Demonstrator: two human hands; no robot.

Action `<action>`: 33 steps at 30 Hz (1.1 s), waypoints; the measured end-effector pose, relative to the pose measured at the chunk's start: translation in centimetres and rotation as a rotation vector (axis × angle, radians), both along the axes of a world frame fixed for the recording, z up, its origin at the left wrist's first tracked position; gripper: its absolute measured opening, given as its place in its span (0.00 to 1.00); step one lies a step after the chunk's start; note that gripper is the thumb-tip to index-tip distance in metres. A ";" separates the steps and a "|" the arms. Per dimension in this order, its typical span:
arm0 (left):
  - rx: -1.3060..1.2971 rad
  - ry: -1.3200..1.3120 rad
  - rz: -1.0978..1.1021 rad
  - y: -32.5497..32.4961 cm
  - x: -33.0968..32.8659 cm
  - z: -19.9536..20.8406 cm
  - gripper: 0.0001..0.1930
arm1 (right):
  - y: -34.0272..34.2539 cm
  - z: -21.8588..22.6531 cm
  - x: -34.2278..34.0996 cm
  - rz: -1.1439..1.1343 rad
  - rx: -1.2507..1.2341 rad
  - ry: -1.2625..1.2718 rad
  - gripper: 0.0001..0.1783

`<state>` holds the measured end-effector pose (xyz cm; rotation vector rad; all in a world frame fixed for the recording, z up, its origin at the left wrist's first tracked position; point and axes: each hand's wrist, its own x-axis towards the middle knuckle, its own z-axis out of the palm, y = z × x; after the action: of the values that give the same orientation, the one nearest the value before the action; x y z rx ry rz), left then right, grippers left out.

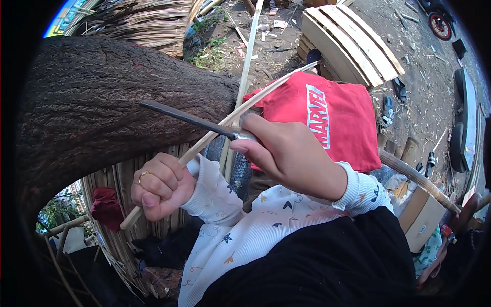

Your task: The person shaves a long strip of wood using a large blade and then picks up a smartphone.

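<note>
My left hand (162, 185), a ring on one finger, is closed round a pale bamboo strip (204, 140). The strip slants up to the right, its near end jutting below my fist and its far end reaching past the red cloth. In my right hand (294, 156) is a knife (186, 120), fingers closed on its handle. Its long dark blade points left and crosses over the strip; I cannot tell whether the two touch. Beneath my right hand spreads a red cloth (350, 120) with white lettering.
A thick tree trunk (117, 92) fills the left side. Another long strip (250, 56) lies behind the held one. Beyond are a slatted wooden crate (353, 43), sandals (388, 110) and scattered chips. A cardboard box (422, 217) stands at the right, beside a bamboo pole (419, 179).
</note>
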<state>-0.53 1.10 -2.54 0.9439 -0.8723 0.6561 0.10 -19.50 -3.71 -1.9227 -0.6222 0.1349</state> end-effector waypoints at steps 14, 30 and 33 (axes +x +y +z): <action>-0.009 0.056 0.147 -0.1 -0.3 -0.3 0.16 | -0.4 -1.0 0.3 -0.152 0.024 0.038 0.16; -0.061 0.169 0.226 -2.6 0.3 0.9 0.18 | 0.8 -3.2 -1.1 -0.228 -0.199 -0.034 0.18; -0.013 0.076 0.184 -3.3 0.2 1.3 0.17 | -0.4 -3.9 -0.5 -0.215 -0.228 -0.101 0.17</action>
<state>-0.32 -2.15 -1.23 1.0385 -0.7184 0.7775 -0.37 -19.86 -7.66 -2.2148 -0.4784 -0.0290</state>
